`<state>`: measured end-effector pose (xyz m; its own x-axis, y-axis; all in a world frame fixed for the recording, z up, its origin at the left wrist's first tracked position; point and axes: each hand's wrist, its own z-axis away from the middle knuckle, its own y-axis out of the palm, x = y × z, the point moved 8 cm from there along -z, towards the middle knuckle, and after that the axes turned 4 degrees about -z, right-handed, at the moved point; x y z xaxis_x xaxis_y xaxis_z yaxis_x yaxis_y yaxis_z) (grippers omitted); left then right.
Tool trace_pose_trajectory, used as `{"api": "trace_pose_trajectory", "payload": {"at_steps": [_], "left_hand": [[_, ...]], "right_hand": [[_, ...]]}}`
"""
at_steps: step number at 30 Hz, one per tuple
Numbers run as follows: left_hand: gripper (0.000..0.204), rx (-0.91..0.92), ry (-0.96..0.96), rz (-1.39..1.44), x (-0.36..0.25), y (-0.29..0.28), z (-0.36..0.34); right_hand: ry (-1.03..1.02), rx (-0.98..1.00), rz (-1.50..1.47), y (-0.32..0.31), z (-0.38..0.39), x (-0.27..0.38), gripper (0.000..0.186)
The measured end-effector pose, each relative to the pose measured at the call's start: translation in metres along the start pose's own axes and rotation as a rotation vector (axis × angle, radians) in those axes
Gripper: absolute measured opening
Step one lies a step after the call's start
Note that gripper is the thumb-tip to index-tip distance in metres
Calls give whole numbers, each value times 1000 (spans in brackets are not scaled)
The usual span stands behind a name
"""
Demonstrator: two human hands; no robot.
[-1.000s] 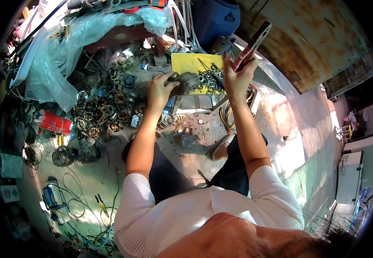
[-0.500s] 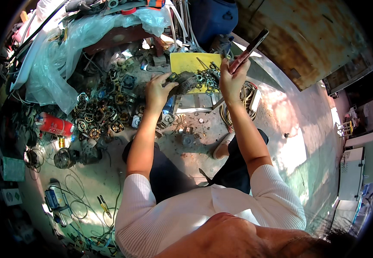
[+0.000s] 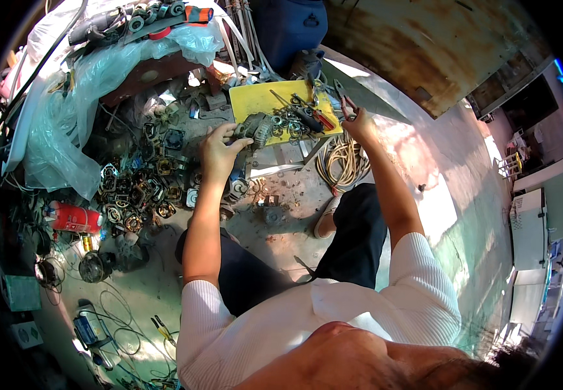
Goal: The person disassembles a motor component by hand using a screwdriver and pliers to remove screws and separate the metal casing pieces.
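My left hand [image 3: 219, 154] is closed at the near-left edge of a dark grey ridged motor part [image 3: 254, 127], thumb and fingertips against it. That part rests on the left of a yellow board [image 3: 245, 99]. Beyond the board's right edge, my right hand [image 3: 361, 126] is wrapped round reddish-handled pliers [image 3: 345, 105], whose jaws point up and away. Small metal rings [image 3: 286, 127] lie in a heap on the board. Beside them are several hand tools, among them one with a red-orange handle [image 3: 323, 120].
Coiled cable [image 3: 343, 162] lies right of the board. Stripped motor parts [image 3: 140, 192] are heaped on the left near a red cylinder [image 3: 75, 217]. Clear plastic sheeting [image 3: 115, 84] drapes the far-left pile. A blue barrel [image 3: 291, 29] stands at the back.
My right hand has come down and nearer, and the pliers have swung from pointing right to pointing left. The view has shifted, and my left hand stays at the motor part.
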<state>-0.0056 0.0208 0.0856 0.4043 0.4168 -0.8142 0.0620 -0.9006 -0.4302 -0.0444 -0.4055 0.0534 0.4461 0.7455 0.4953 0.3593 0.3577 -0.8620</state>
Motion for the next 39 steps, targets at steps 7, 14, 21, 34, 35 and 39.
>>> {"api": "trace_pose_trajectory", "payload": {"at_steps": [7,14,21,34,35,39], "left_hand": [[38,31,24,-36,-3,6,5],[39,60,101,-155,-19,11,9],[40,103,154,-120,-30,29,12],[71,210,-66,-81,-11,36,14],[99,316,-144,-102,2,42,14],[126,619,-299,115,69,59,19]], "right_hand": [[-67,152,49,33,-30,-18,64],[-236,136,-44,77,-70,-5,58],[-256,187,130,92,-72,21,55],[-777,368,-274,114,88,171,111],[-760,382,-276,118,87,170,110],[-868,256,-308,114,88,178,100]]}}
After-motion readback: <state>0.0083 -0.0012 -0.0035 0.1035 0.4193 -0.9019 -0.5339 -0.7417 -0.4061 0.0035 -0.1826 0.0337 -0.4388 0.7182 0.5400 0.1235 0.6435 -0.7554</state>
